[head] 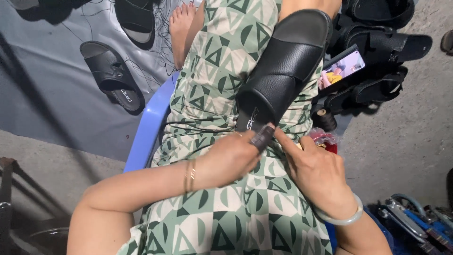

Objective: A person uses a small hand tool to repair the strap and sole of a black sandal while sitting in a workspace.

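My left hand (231, 158) pinches the heel of the black sandal (283, 66) on my lap, my right hand (314, 170) closes beside it on something I cannot make out, stitching seemingly unfinished, thread spool (324, 119) just beyond.

A black slide sandal (283, 66) with a wide, grained strap lies lengthwise along the person's lap, sole down on the green patterned dress, toe pointing away toward the knees. Its heel end, bearing white lettering, sits nearest the body, tilted slightly to the left.
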